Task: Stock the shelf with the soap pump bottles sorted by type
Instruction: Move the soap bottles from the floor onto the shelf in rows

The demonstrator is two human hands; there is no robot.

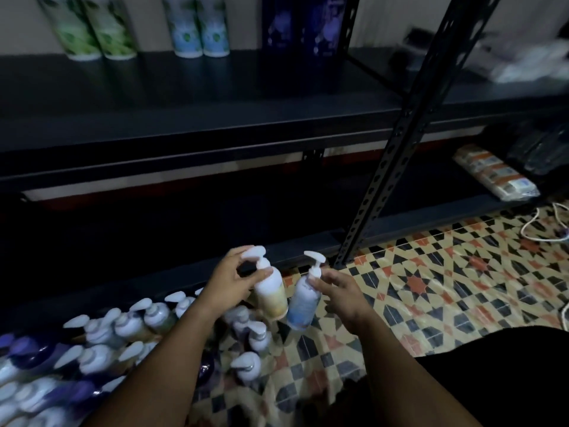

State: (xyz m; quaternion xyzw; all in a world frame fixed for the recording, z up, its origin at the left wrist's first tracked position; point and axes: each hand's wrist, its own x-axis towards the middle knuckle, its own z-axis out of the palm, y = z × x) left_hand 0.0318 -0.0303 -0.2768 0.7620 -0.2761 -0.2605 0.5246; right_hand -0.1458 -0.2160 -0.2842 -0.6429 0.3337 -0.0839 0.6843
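Holding two pump bottles at lower center, the left hand (229, 280) has its fingers clamped round the yellow-labelled bottle (272, 295), the right hand (340, 291) round the blue-labelled bottle (303, 303). Both tilt, pumps toward the shelf (184, 97); labels are too blurred to read. Green, blue and purple bottles stand at the shelf's upper left.

Dim room, patterned tile floor (446, 291), black perforated upright (397, 149), pale wall (147, 23) behind.

Yellow-labelled bottle (272, 295), blue-labelled bottle (303, 306), black shelf (197, 118), orange-black-cream star-patterned floor tiles (446, 288).
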